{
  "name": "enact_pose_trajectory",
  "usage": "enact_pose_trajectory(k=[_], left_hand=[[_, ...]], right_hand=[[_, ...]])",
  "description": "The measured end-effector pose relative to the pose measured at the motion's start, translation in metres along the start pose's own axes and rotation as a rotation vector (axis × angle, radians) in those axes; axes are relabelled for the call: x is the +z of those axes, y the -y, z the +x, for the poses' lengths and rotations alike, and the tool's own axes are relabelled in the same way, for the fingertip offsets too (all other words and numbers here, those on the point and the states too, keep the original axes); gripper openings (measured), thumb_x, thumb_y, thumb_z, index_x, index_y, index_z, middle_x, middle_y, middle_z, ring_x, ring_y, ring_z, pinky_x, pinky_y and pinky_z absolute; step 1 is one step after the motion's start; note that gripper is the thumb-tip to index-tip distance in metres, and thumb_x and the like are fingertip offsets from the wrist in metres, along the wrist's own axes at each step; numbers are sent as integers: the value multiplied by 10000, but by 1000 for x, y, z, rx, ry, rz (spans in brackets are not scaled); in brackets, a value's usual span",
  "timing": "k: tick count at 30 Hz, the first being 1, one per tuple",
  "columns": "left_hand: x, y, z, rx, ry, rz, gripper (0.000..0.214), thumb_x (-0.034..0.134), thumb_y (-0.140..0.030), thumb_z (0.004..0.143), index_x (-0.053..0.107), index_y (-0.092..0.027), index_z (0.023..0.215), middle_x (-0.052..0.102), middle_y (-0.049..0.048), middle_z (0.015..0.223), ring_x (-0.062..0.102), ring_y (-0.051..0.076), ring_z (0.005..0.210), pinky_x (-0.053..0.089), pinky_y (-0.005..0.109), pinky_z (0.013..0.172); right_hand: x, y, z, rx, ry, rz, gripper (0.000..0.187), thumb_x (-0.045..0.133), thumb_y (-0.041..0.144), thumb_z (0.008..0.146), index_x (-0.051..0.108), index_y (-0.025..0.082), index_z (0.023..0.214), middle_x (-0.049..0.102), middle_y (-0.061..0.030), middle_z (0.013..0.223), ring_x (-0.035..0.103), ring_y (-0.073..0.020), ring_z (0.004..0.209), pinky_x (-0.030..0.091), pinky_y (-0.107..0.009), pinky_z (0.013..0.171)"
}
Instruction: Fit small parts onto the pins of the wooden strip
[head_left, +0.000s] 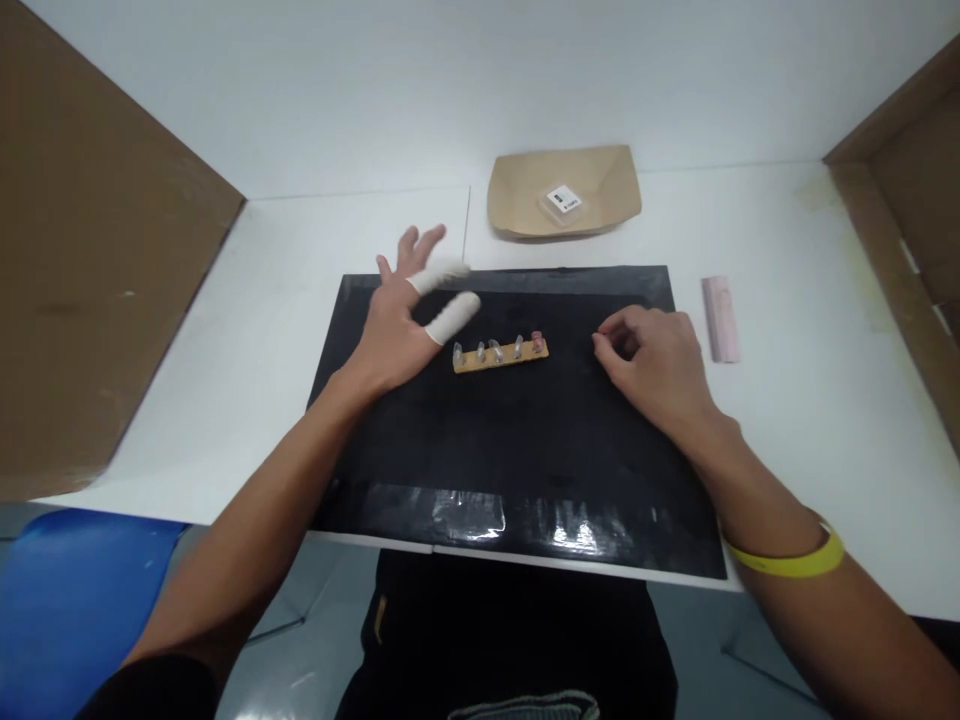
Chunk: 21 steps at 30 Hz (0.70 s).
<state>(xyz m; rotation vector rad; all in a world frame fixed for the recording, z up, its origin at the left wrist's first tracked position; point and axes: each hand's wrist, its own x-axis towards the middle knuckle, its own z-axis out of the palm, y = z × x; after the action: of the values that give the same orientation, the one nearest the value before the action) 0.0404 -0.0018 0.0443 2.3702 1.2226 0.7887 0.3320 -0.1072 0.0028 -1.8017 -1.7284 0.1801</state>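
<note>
My left hand (405,325) is spread open over the left part of a black mat (525,430), with white finger cots (454,317) on its thumb and index finger. Just right of that thumb lies a narrow tan strip (501,358). Several small clear pieces (496,350) stand along it, and a reddish piece (537,341) sits at its right end. Over the mat's right side, my right hand (656,360) is closed in a pinch, thumb against index finger. Whatever it may hold is too small to make out.
Behind the mat stands a brown cardboard tray (517,190) holding a small clear case (562,203) with a white label. A pale pink bar-shaped object (721,320) lies on the white table (795,420) at the right. Brown panels (97,260) border both sides.
</note>
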Motion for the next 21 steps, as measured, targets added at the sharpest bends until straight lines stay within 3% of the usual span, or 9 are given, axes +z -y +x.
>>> enact_pose_trajectory(k=[2, 5, 12, 16, 21], left_hand=[[-2, -18, 3, 83, 141, 57, 517, 631, -705, 909, 695, -297, 1220, 309, 39, 1746, 81, 407, 1658, 6, 731, 1297], [2, -31, 10, 214, 231, 163, 571, 788, -657, 805, 721, -264, 1215, 250, 73, 1765, 9, 440, 1653, -12, 713, 1303], [15, -41, 21, 253, 457, 336, 444, 872, -518, 781, 790, -227, 1107, 382, 148, 1700, 145, 495, 1626, -76, 843, 1216], [18, -46, 21, 254, 483, 339, 286, 827, -454, 841, 806, -243, 1034, 486, 132, 1639, 213, 475, 1616, -75, 870, 1193], [26, -46, 16, 260, 390, 320, 133, 758, -392, 894, 799, -267, 878, 641, 91, 1501, 340, 418, 1585, -119, 851, 1188]], right_hand=[[3, -4, 0, -16, 15, 4, 60, 637, 246, 868, 693, 225, 868, 693, -25, 751, 630, -228, 729, 442, -421, 841], [5, -7, 0, -46, -37, -4, 92, 633, 259, 898, 717, 222, 901, 716, -44, 814, 647, -252, 812, 430, -429, 866], [11, -11, -2, -50, -36, -43, 138, 604, 235, 910, 739, 210, 923, 715, -78, 904, 610, -280, 895, 407, -449, 875], [17, -15, -2, -46, -20, -35, 188, 584, 230, 903, 765, 208, 945, 700, -93, 900, 599, -287, 898, 421, -449, 845], [20, -19, -1, -41, -5, -21, 244, 564, 252, 931, 781, 199, 1029, 706, -108, 954, 592, -289, 909, 444, -458, 858]])
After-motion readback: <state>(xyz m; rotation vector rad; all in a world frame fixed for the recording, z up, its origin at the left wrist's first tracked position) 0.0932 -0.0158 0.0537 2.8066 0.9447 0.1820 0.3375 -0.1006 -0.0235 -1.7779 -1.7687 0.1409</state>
